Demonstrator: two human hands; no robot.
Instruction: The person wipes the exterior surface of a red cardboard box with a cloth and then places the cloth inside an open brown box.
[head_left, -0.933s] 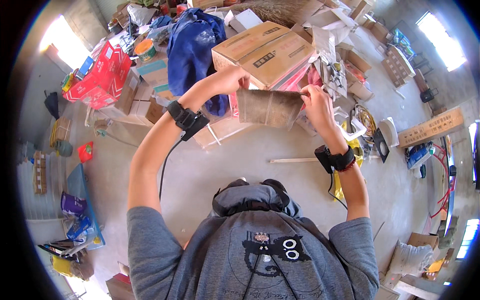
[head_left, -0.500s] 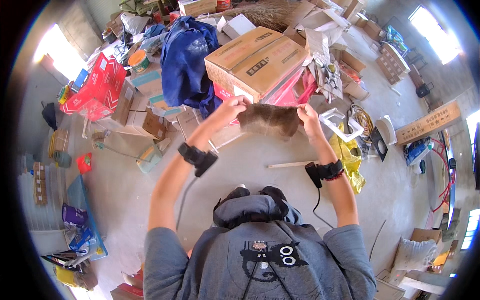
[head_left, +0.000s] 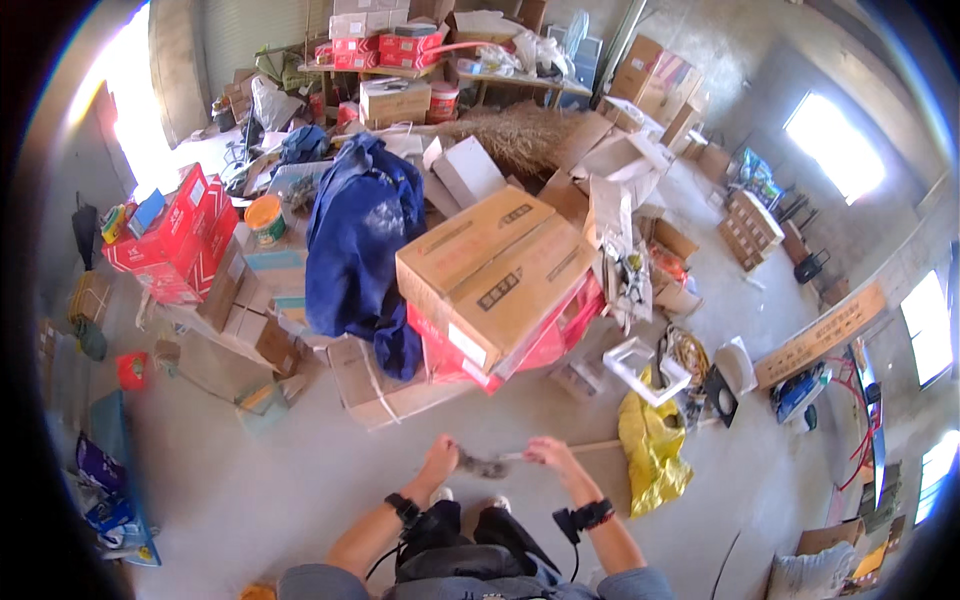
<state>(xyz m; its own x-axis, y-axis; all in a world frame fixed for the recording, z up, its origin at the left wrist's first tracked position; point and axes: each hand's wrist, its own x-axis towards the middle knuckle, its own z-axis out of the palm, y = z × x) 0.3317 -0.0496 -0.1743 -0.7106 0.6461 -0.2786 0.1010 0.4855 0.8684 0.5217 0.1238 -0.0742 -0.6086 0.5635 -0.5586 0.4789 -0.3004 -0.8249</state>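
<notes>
Low in front of my body, my left hand (head_left: 438, 462) pinches one end of a brownish-grey, fuzzy-looking cloth (head_left: 482, 466). My right hand (head_left: 550, 453) is closed at the other end, where a narrow pale strip runs toward its fingers. The cloth is blurred and now looks narrow and bunched between the hands. Both hands are above the concrete floor, close to my shoes. Beyond them stands a brown cardboard box (head_left: 500, 262) on top of a red box (head_left: 440, 345).
Left of the stacked boxes, dark blue fabric (head_left: 362, 240) drapes over the pile. A yellow sack (head_left: 652, 450) and a white frame (head_left: 645, 370) lie to the right. A thin pale stick (head_left: 595, 444) rests on the floor behind my right hand. Red cartons (head_left: 175, 240) stand far left.
Both hands have come down and toward my body with the cloth. It was stretched wide before the red box and now looks narrower. The view has tilted up, showing more of the room's far side.
</notes>
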